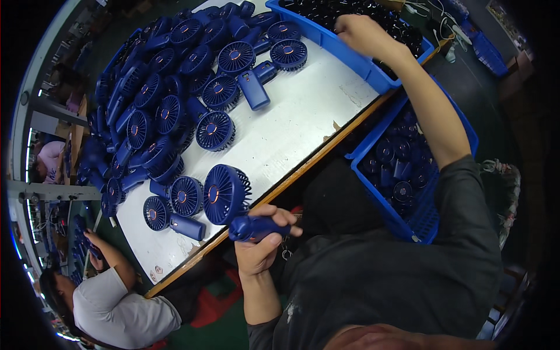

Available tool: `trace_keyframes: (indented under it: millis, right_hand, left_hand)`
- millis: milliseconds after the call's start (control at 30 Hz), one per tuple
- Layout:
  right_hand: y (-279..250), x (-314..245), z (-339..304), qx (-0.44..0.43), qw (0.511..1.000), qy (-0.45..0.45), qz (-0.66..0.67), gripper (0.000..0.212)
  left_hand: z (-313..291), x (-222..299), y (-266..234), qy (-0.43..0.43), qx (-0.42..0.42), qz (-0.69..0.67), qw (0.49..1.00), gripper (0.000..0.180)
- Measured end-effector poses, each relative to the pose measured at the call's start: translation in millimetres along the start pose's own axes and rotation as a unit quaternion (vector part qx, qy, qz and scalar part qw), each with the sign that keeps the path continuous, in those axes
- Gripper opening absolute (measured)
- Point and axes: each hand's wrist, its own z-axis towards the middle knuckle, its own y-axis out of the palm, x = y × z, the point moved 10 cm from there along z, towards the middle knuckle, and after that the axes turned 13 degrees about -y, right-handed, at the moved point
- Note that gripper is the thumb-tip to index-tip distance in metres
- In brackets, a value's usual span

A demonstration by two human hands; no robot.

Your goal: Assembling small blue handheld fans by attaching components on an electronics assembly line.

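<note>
My left hand [261, 248] is closed around the handle of a dark blue handheld fan [224, 195]. The fan's round grille tilts up over the table's near edge, and a small metal ring shows below the hand. At the far right, my right hand [363, 34] reaches over a blue tray [344, 55] filled with small black parts [402, 35] that have shiny bits. Its fingers are curled down at the tray; whatever is between them is hidden. A heap of similar blue fans [175, 64] covers the far left of the white table [291, 131].
A blue crate [373, 192] holding more blue fans stands below the table edge on the right. Two loose fans [186, 195] lie near the left hand. At the lower left sits another person [116, 303] in a light shirt. Cables [449, 29] hang at the upper right.
</note>
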Motion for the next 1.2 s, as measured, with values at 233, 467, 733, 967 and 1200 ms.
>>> trace_keyframes:
  millis: [233,467,733,967,1200]
  right_hand:
    - [53.4,150.2,16.0,-0.020,0.991,0.030,-0.132,0.028]
    - [46.7,-193.2,-77.5,-0.079,0.771,-0.029,0.632,0.046]
    - [22.2,-286.3,-126.3,0.044,0.840,-0.276,0.465,0.037]
    - [10.2,-308.1,-110.4,0.047,0.802,-0.392,0.449,0.031]
    - [16.8,-322.5,-121.3,0.050,0.850,-0.408,0.330,0.041]
  left_hand:
    - [0.2,13.8,-8.6,0.007,0.066,0.056,0.996,0.019]
    - [10.6,4.1,-28.2,-0.019,0.220,0.055,0.974,0.041]
    - [-0.5,21.1,-39.0,0.011,0.240,0.037,0.970,0.037]
    - [3.2,-9.1,-12.7,-0.114,0.085,0.077,0.987,0.042]
    - [8.4,-4.2,-15.6,-0.044,0.177,-0.037,0.982,0.083]
